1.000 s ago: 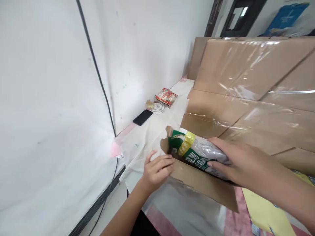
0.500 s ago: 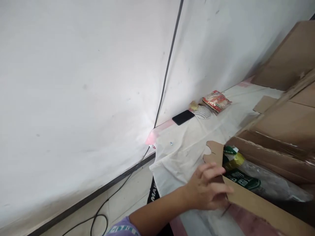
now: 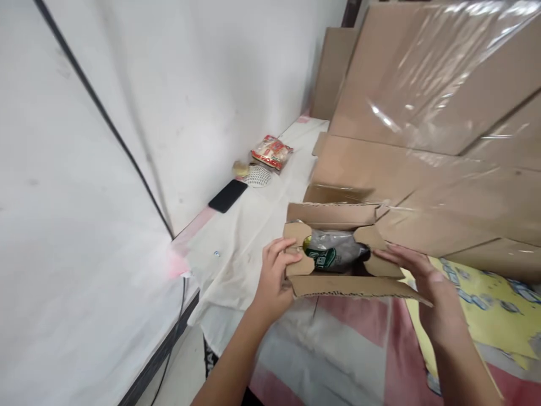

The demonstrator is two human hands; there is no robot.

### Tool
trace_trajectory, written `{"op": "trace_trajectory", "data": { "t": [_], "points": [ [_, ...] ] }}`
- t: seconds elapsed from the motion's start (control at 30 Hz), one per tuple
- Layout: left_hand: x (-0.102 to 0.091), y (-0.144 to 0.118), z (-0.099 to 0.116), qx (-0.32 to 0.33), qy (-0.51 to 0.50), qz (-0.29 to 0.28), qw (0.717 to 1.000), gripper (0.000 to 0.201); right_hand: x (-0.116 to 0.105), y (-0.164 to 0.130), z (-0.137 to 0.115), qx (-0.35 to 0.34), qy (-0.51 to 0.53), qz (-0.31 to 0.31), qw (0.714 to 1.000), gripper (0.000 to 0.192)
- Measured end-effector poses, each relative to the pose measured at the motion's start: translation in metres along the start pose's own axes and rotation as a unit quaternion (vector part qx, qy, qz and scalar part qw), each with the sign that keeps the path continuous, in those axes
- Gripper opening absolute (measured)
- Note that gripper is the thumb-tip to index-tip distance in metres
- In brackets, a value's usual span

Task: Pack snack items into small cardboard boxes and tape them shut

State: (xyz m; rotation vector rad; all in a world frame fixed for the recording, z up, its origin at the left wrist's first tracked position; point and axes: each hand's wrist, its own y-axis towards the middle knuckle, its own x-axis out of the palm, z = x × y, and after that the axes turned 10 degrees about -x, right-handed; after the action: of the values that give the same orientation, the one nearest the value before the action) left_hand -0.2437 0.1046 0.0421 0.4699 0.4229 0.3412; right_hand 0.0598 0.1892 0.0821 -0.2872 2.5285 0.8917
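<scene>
A small cardboard box (image 3: pixel 338 285) stands in front of me on a cloth-covered table (image 3: pixel 253 242), its flaps partly folded in. Inside it lies a green and grey plastic bag (image 3: pixel 333 255), seen through the gap between the side flaps. My left hand (image 3: pixel 274 276) grips the left side flap with fingers curled over it. My right hand (image 3: pixel 416 276) presses on the right side flap, fingers along its edge.
Large flattened cartons wrapped in clear film (image 3: pixel 431 101) lean behind the box on the right. A black phone (image 3: pixel 227 195), a white mesh object (image 3: pixel 257 176) and a red snack packet (image 3: pixel 271 152) lie by the white wall. A black cable (image 3: pixel 105 113) runs down it. Yellow paper (image 3: pixel 486 304) lies on the right.
My right hand has let go of the bag, which now lies inside the box. Both hands have moved onto the side flaps and folded them inward. My view swung left, then back.
</scene>
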Motion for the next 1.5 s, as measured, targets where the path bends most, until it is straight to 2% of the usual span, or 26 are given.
{"op": "trace_trajectory", "data": {
  "t": [0.1, 0.2, 0.3, 0.4, 0.47, 0.53, 0.57, 0.7, 0.77, 0.83, 0.87, 0.93, 1.0, 1.07, 1.13, 1.17, 1.23, 1.3, 1.37, 1.43, 1.5],
  "points": [
    [0.002, 0.000, 0.002, 0.003, 0.003, 0.004, 1.000, 0.035, 0.000, 0.003, 0.002, 0.013, 0.028, -0.025, 0.999, 0.076],
    [0.002, -0.001, 0.001, 0.007, 0.019, 0.008, 1.000, 0.037, 0.005, -0.007, -0.006, 0.009, 0.018, -0.006, 1.000, 0.080],
    [0.002, -0.002, -0.010, 0.001, 0.037, 0.033, 0.999, 0.042, 0.019, -0.025, -0.013, 0.019, 0.014, 0.005, 1.000, 0.082],
    [0.007, 0.001, -0.027, 0.020, 0.030, 0.045, 0.998, 0.039, 0.033, -0.039, -0.008, -0.016, 0.012, 0.020, 1.000, 0.082],
    [0.013, 0.004, -0.032, -0.018, -0.001, 0.069, 0.997, 0.033, 0.037, -0.040, 0.001, -0.027, -0.007, 0.078, 0.997, 0.071],
    [0.019, 0.007, -0.032, -0.092, -0.026, 0.096, 0.991, 0.029, 0.036, -0.030, 0.008, 0.002, -0.019, 0.126, 0.992, 0.064],
    [0.020, 0.008, -0.030, -0.127, -0.029, 0.109, 0.985, 0.029, 0.035, -0.021, 0.009, 0.022, -0.014, 0.125, 0.992, 0.065],
    [0.011, 0.014, -0.023, -0.192, -0.002, 0.108, 0.975, 0.054, 0.031, 0.017, 0.004, 0.065, 0.076, 0.003, 0.995, 0.068],
    [0.004, 0.016, -0.019, -0.205, 0.013, 0.091, 0.975, 0.055, 0.031, 0.024, 0.002, 0.058, 0.118, -0.025, 0.991, 0.067],
    [-0.002, 0.018, -0.014, -0.181, 0.050, 0.088, 0.978, 0.051, 0.032, 0.018, 0.004, 0.025, 0.109, 0.000, 0.994, 0.065],
    [-0.003, 0.019, -0.010, -0.147, 0.087, 0.097, 0.980, 0.050, 0.031, 0.013, 0.006, -0.005, 0.084, 0.014, 0.996, 0.063],
    [-0.006, 0.023, 0.000, -0.034, 0.202, 0.131, 0.970, 0.047, 0.026, -0.001, 0.011, -0.084, 0.012, 0.021, 0.996, 0.056],
    [-0.005, 0.030, 0.013, 0.117, 0.308, 0.131, 0.935, 0.041, 0.017, -0.014, 0.012, -0.149, -0.066, -0.007, 0.987, 0.050],
    [-0.001, 0.040, 0.025, 0.270, 0.359, 0.055, 0.892, 0.038, 0.008, -0.021, 0.009, -0.163, -0.123, -0.040, 0.978, 0.049],
    [0.007, 0.048, 0.031, 0.363, 0.366, -0.034, 0.856, 0.047, 0.001, -0.024, 0.002, -0.147, -0.154, -0.071, 0.974, 0.053],
    [0.013, 0.049, 0.030, 0.372, 0.364, -0.057, 0.852, 0.053, 0.000, -0.023, -0.002, -0.138, -0.161, -0.082, 0.974, 0.055],
    [0.023, 0.047, 0.023, 0.335, 0.354, -0.061, 0.871, 0.059, 0.001, -0.019, -0.007, -0.130, -0.164, -0.092, 0.974, 0.060],
    [0.031, 0.041, 0.011, 0.294, 0.338, -0.060, 0.892, 0.060, 0.005, -0.014, -0.009, -0.133, -0.163, -0.080, 0.974, 0.062],
    [0.036, 0.033, 0.001, 0.280, 0.335, -0.071, 0.897, 0.063, 0.007, -0.014, -0.009, -0.140, -0.170, -0.064, 0.973, 0.060],
    [0.041, 0.027, -0.003, 0.258, 0.344, -0.081, 0.899, 0.068, 0.002, -0.025, -0.007, -0.163, -0.201, -0.040, 0.965, 0.059],
    [0.048, 0.025, 0.002, 0.223, 0.361, -0.083, 0.902, 0.083, -0.014, -0.051, -0.006, -0.180, -0.227, 0.031, 0.957, 0.058]
  ]
}}
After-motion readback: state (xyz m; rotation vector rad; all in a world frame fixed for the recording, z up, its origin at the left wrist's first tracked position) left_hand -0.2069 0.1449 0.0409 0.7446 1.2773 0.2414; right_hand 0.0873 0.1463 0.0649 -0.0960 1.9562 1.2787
